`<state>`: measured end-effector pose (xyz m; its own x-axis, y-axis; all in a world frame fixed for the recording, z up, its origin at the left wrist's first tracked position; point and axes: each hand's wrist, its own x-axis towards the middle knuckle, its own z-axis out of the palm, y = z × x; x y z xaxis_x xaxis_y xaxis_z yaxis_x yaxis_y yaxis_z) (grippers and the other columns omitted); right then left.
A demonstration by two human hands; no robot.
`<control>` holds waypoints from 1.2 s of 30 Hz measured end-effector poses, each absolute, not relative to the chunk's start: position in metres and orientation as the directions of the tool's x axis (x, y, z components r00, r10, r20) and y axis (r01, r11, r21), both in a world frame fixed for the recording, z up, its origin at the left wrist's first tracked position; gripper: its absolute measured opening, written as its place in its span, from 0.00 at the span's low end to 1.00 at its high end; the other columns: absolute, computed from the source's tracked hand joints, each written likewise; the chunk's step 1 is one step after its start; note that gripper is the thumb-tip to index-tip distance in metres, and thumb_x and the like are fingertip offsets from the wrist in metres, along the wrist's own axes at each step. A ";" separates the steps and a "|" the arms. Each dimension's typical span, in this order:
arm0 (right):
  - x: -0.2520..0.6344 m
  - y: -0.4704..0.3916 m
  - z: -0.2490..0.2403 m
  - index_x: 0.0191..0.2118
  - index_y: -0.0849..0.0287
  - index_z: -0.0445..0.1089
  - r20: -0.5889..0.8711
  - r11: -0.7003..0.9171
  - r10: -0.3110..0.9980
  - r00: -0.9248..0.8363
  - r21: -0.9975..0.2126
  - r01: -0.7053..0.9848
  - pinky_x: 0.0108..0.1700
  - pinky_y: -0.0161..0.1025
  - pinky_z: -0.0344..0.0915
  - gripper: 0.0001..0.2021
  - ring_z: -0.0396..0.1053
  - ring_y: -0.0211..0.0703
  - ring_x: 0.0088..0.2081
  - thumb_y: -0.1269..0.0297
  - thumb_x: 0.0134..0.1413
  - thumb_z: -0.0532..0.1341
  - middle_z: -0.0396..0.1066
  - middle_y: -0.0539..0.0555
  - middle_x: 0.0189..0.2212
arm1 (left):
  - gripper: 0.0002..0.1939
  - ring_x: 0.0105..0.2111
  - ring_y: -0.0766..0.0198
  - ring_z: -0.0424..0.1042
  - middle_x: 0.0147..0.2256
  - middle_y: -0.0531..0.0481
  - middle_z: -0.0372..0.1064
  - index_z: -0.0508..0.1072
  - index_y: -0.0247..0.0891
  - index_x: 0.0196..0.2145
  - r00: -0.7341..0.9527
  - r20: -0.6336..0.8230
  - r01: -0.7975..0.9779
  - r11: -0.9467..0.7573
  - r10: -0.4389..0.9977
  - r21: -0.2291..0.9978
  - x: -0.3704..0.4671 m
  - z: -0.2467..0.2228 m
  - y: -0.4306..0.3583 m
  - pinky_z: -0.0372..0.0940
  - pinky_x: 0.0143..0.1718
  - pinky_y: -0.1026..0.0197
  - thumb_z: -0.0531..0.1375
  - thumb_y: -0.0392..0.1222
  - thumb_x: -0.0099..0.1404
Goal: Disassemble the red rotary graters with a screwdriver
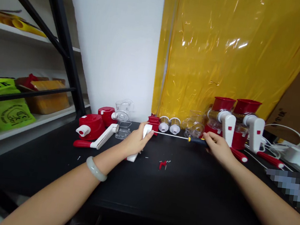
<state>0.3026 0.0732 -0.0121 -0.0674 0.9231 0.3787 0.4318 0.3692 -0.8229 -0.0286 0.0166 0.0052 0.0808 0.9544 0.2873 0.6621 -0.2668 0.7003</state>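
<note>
My left hand point(135, 140) is wrapped round a white crank handle point(132, 157), whose middle it covers; a bit of red shows at its lower end. In my right hand point(216, 147) is a screwdriver point(173, 135) with a dark and yellow handle. The shaft lies almost level, its tip at the upper end of the crank handle by my left thumb. Whether the tip sits in a screw cannot be made out. Below, on the black table point(183, 193), a small red part point(163, 164) lies among several small screws.
Red grinder bases point(91, 126) and another crank point(103, 136) stand left, beside clear plastic parts point(122, 129). Metal mesh drums point(175, 125) stand at the back. Two assembled grinders point(228, 127) and white cables point(284, 134) occupy the right. A shelf rack point(70, 70) borders the left.
</note>
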 end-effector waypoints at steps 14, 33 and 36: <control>0.303 0.079 -0.016 0.31 0.56 0.68 0.488 0.473 0.870 -0.072 -0.783 0.404 0.31 0.39 0.65 0.20 0.66 0.41 0.26 0.42 0.52 0.62 0.69 0.50 0.25 | 0.31 0.19 0.58 0.71 0.25 0.52 0.65 0.51 0.39 0.63 0.087 0.161 0.662 -0.178 0.983 0.728 -0.028 0.011 0.015 0.66 0.18 0.61 0.46 0.61 0.70; 0.301 0.063 0.002 0.32 0.55 0.69 0.703 0.654 0.702 -0.114 -0.574 0.492 0.40 0.42 0.66 0.13 0.70 0.45 0.34 0.50 0.54 0.64 0.72 0.53 0.30 | 0.27 0.17 0.60 0.69 0.23 0.56 0.60 0.56 0.40 0.57 0.089 0.094 0.598 -0.129 0.992 0.791 -0.026 0.012 0.014 0.66 0.17 0.61 0.45 0.61 0.71; 0.301 0.065 0.001 0.32 0.55 0.69 0.680 0.631 0.729 -0.078 -0.624 0.462 0.38 0.42 0.67 0.14 0.71 0.46 0.33 0.49 0.51 0.66 0.73 0.53 0.30 | 0.27 0.17 0.61 0.69 0.23 0.56 0.60 0.56 0.40 0.58 0.086 0.120 0.594 -0.148 0.989 0.791 -0.027 0.011 0.016 0.66 0.16 0.61 0.45 0.61 0.71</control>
<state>0.3007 0.0649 0.0006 -0.0778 0.7293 0.6797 0.4618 0.6306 -0.6238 -0.0270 0.0160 0.0109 0.0859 0.9891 0.1200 0.5939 -0.1475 0.7909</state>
